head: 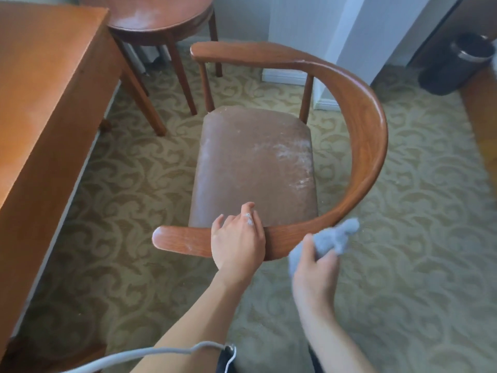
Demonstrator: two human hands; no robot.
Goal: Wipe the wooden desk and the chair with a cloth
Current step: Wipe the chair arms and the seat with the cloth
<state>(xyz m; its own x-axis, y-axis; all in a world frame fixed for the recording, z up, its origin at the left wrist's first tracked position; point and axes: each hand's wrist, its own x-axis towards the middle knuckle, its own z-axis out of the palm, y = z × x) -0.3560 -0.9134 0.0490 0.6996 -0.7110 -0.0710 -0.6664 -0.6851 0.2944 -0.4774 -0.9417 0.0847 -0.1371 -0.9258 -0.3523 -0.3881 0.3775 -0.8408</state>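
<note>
A wooden chair [368,135] with a curved back rail and a brown padded seat [250,168] stands in the middle of the head view. White dust streaks the seat's right side. My left hand [238,243] rests flat over the near armrest [183,239], fingers spread across it. Just right of it, my right hand [314,270] clutches a crumpled grey-blue cloth [333,239] held against the rail's near curve. The wooden desk [45,84] fills the left side.
A round wooden side table [156,20] stands behind the desk and chair, its top dusty. A black waste bin [457,65] sits at the far right by a white wall corner. Patterned carpet covers the floor. A grey cable [139,356] crosses the bottom edge.
</note>
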